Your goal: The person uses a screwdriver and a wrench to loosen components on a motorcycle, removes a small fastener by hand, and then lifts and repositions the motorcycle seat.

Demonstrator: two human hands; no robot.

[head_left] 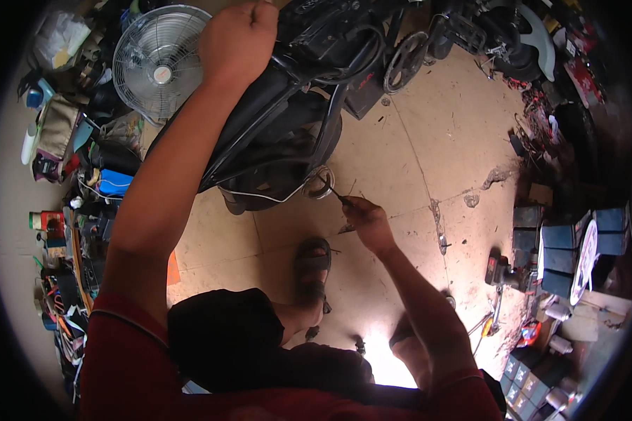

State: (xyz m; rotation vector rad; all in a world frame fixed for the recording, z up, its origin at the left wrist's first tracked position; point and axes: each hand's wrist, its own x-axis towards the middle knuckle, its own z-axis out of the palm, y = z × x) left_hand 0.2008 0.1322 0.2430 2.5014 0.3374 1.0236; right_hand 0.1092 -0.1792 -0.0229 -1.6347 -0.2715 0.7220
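A black electric scooter or motorbike body (260, 126) stands before me, its frame and panels slanting from upper right to lower left. My left hand (239, 38) is raised over its far end with the fingers closed; what they hold, if anything, is hidden. Low at the near end of the body, my right hand (367, 221) pinches a thin dark rod-like piece (340, 198). The tip of that piece reaches toward a loop of pale cable (321, 184). From the loop, the cable runs left along the underside of the black body.
A round metal fan (162, 74) stands at the upper left. Bags, a blue box (114, 183) and tools crowd the left side. Stacked dark boxes (560, 256), a power drill (497, 270) and tangled wires (537, 126) line the right. My sandalled foot (312, 263) rests on the tiled floor.
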